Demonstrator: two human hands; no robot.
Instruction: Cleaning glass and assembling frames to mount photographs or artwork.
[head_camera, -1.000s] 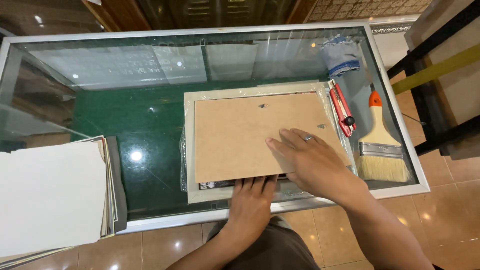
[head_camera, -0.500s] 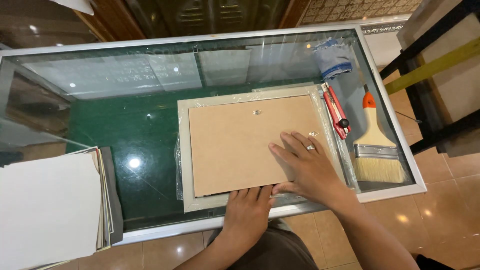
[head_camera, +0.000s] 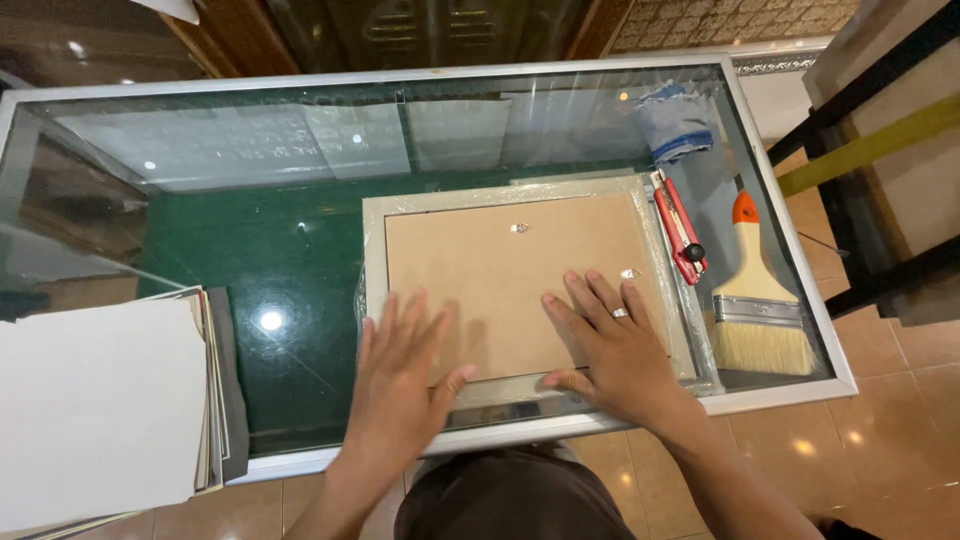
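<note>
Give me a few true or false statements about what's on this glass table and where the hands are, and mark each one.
1. Both hands lie flat on the brown backing board. True: the left hand and right hand press on its near part.
2. The paintbrush lies left of the frame. False: it lies to the right, near the table's right edge.
3. A red utility knife lies between the frame and the paintbrush. True.
4. The right hand holds the knife. False: it is open on the board, apart from the knife.
5. A stack of pale sheets sits at the table's left end. True.
</note>
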